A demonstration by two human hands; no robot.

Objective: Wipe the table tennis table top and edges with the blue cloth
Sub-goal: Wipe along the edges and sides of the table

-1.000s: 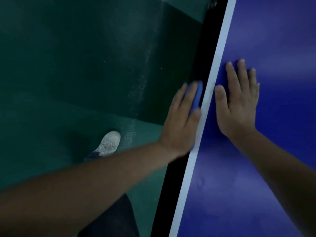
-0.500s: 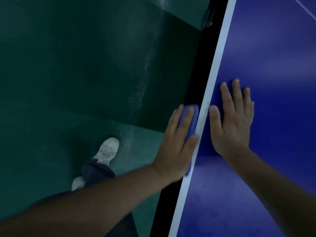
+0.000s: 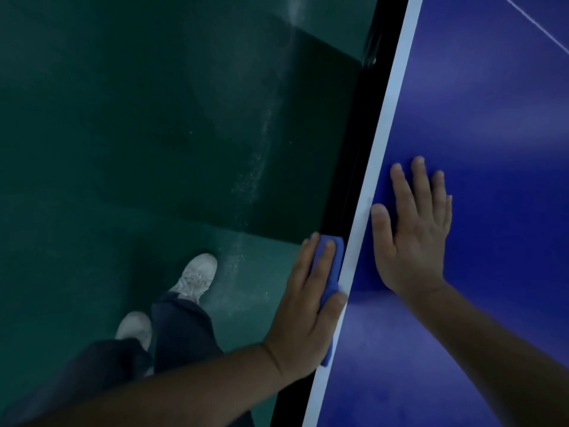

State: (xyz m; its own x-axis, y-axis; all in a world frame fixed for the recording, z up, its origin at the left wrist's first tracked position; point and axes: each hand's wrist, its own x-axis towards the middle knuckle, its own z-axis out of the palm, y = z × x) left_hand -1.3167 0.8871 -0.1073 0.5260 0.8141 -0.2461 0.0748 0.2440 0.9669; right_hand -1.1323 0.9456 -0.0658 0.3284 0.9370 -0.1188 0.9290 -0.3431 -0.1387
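Both hands have slid nearer along the left side of the table [image 3: 492,118] over the past second, and a second white shoe has stepped into view on the green floor [image 3: 123,118].

The left hand [image 3: 308,306] presses the blue cloth [image 3: 332,251] against the table's dark side edge [image 3: 354,155]. Its fingers [image 3: 321,269] lie straight along the edge with the cloth beneath them, and the thumb rests at the rim by the white line [image 3: 394,118]. Cloth shows past the fingertips at the far end and below the heel of the hand at the near end. The right hand [image 3: 412,238] lies flat on the blue top just right of the white line, fingers spread and holding nothing, apparently as a brace. The person's shoes [image 3: 197,275] stand on the floor to the left, close to the table.

The step in hand looks to be the edge wipe, run lengthwise toward the near end. How much of the top or the other edges is already wiped cannot be judged from this view. The next move would call for steady sideways pressure on the cloth as it travels on, with the right hand and the feet keeping pace. The cloth must not bunch or slip out from under the palm.
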